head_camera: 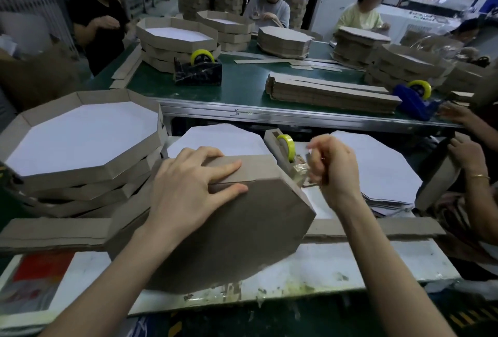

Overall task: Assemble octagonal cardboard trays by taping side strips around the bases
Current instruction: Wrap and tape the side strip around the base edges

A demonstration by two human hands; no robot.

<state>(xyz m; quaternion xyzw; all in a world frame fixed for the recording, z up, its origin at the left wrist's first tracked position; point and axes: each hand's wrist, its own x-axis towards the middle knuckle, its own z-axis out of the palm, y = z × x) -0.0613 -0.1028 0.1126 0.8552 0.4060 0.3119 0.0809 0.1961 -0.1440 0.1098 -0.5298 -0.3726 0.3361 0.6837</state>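
Tray (242,229) was laid bottom-up on the near board (350,264), pressed at its far edge by the flat left hand (186,188). Tape (300,168) was pinched by the curled right hand (334,169) at the dispenser (277,148) just right. Finished trays (129,172) were stacked left.

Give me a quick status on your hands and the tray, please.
Left hand flat on the tray, pressing its side strip. Right hand pinching tape at the dispenser. Nothing in the way.
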